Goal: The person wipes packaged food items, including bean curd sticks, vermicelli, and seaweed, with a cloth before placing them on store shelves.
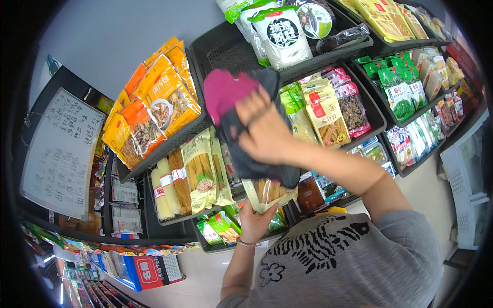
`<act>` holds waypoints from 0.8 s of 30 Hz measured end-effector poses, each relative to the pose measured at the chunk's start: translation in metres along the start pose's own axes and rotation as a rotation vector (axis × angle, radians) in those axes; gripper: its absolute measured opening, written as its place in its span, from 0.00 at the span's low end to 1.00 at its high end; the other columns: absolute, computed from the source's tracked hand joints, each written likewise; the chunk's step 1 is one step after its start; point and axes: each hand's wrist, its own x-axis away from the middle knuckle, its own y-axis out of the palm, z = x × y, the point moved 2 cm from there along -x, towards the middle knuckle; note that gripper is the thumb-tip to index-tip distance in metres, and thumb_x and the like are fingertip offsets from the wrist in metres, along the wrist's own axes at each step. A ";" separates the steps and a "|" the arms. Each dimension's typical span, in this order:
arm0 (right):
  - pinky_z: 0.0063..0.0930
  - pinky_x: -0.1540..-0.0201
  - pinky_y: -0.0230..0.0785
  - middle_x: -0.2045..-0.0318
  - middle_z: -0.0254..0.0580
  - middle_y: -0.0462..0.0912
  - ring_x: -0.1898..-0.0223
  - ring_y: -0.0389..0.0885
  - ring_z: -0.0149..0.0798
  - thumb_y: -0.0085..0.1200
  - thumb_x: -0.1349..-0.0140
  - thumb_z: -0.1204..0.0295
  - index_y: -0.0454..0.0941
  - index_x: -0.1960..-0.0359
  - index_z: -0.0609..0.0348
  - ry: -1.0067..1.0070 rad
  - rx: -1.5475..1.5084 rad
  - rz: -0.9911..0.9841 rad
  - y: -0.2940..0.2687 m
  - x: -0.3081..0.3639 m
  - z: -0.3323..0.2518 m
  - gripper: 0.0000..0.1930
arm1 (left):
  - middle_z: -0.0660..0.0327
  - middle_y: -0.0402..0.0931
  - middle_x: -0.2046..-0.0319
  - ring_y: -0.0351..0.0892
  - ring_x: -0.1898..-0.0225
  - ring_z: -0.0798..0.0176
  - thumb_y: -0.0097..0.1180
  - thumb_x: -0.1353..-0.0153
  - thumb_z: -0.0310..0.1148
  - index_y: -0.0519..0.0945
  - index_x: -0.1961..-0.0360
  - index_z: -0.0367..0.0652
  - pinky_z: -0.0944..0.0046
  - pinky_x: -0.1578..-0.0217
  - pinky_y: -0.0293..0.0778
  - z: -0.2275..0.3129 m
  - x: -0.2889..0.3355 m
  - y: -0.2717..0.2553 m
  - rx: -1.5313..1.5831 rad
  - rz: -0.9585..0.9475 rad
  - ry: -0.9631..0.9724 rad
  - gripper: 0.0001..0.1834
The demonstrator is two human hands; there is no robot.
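Note:
My right hand (269, 131) grips a dark grey cloth (241, 151) with a magenta patch; its fingers are slightly blurred. The cloth hangs in front of the shelf trays and over the upper part of a cream packet (267, 197). My left hand (256, 220), with a bracelet at the wrist, holds that packet from below, fingers closed on its lower edge. Pale stick-shaped dried food shows through its window. Left of it, a tray carries a larger cream packet of dried sticks (200, 172) and bundled noodles (167, 190).
Orange packets (164, 97) stand in a black tray at upper left. White bags (282, 38) sit in the top tray (218, 43). Yellow packets (326, 120) and green packets (398, 84) fill trays to the right. A handwritten whiteboard (59, 154) leans at far left.

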 end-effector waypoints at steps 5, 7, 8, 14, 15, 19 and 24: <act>0.57 0.39 0.43 0.50 0.60 0.68 0.44 0.60 0.59 0.51 0.46 0.55 0.69 0.55 0.67 -0.013 -0.143 -0.076 -0.005 0.012 -0.019 0.26 | 0.56 0.76 0.59 0.76 0.60 0.66 0.65 0.53 0.21 0.67 0.53 0.33 0.67 0.60 0.74 -0.015 0.005 -0.006 -0.032 -0.087 -0.024 0.26; 0.51 0.45 0.53 0.55 0.53 0.70 0.48 0.64 0.56 0.50 0.45 0.55 0.72 0.62 0.62 -0.037 -0.129 -0.035 -0.008 -0.021 0.004 0.21 | 0.56 0.73 0.56 0.75 0.56 0.64 0.64 0.54 0.19 0.66 0.52 0.34 0.65 0.58 0.74 -0.013 0.009 -0.007 0.018 -0.104 -0.034 0.27; 0.47 0.48 0.56 0.57 0.51 0.71 0.50 0.65 0.54 0.50 0.44 0.56 0.73 0.64 0.61 -0.060 -0.155 -0.010 -0.011 -0.034 0.017 0.18 | 0.56 0.73 0.56 0.75 0.56 0.63 0.64 0.54 0.18 0.66 0.52 0.34 0.65 0.57 0.74 -0.010 0.011 -0.006 0.146 -0.066 -0.057 0.27; 0.40 0.53 0.60 0.64 0.45 0.72 0.57 0.70 0.48 0.49 0.45 0.60 0.73 0.67 0.60 0.076 -0.186 0.087 0.000 -0.005 0.062 0.15 | 0.56 0.72 0.54 0.74 0.53 0.61 0.63 0.55 0.16 0.64 0.49 0.35 0.61 0.53 0.73 -0.003 0.025 -0.004 0.395 -0.039 -0.117 0.31; 0.40 0.53 0.60 0.64 0.45 0.72 0.57 0.69 0.49 0.49 0.45 0.60 0.73 0.66 0.60 0.160 -0.245 0.097 0.007 0.004 0.071 0.15 | 0.57 0.72 0.54 0.74 0.53 0.62 0.63 0.55 0.17 0.64 0.48 0.36 0.62 0.53 0.73 -0.003 0.025 -0.001 0.434 -0.066 -0.150 0.31; 0.42 0.53 0.61 0.61 0.53 0.69 0.55 0.67 0.55 0.48 0.43 0.59 0.71 0.64 0.65 0.449 -0.237 0.221 0.044 0.033 0.087 0.18 | 0.58 0.74 0.57 0.75 0.57 0.66 0.62 0.52 0.19 0.68 0.51 0.34 0.67 0.56 0.73 0.008 0.018 0.006 0.386 -0.067 -0.138 0.26; 0.43 0.53 0.60 0.61 0.59 0.66 0.56 0.64 0.60 0.44 0.39 0.65 0.65 0.59 0.68 0.516 -0.472 0.134 0.060 0.073 0.066 0.16 | 0.58 0.72 0.53 0.73 0.53 0.65 0.62 0.54 0.16 0.64 0.47 0.35 0.65 0.53 0.72 0.006 0.018 0.010 0.357 -0.057 -0.180 0.31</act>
